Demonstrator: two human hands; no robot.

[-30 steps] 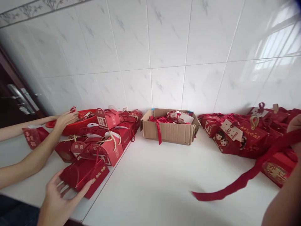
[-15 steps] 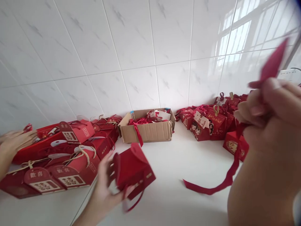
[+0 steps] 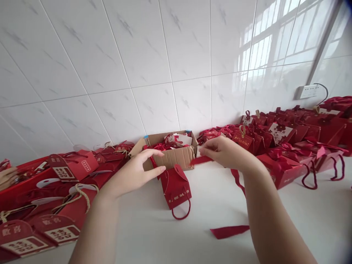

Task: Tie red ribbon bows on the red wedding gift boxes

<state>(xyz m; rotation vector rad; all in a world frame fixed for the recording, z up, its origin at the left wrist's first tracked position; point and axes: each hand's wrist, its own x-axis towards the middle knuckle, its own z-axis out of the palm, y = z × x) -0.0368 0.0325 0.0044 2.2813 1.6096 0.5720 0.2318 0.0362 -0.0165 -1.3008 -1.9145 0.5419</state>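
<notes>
"While the left hand [image 3: 136,170] spreads its thumb and fingers well apart, what does the right hand [image 3: 228,152] do?"

"It pinches a red ribbon [image 3: 202,160] between thumb and fingertips. The two hands are apart from each other."

"And the small red box [image 3: 177,185]?"

"It sits on the white table [image 3: 170,238], between the hands and a little nearer to us, just beside the left thumb. If the thumb touches it, I cannot tell."

"Which containers are there?"

"Just beyond both hands is a cardboard box [image 3: 176,158], which holds red ribbons and printed cards. Far to the left of the left hand, another person's hand [image 3: 8,178] is at a red basin [image 3: 30,182] with small wrapped pieces inside."

"And the materials?"

"The small box is of folded card, with a rounded flap and a twisted cord loop [image 3: 181,219]. The cardboard is ribbed."
</notes>
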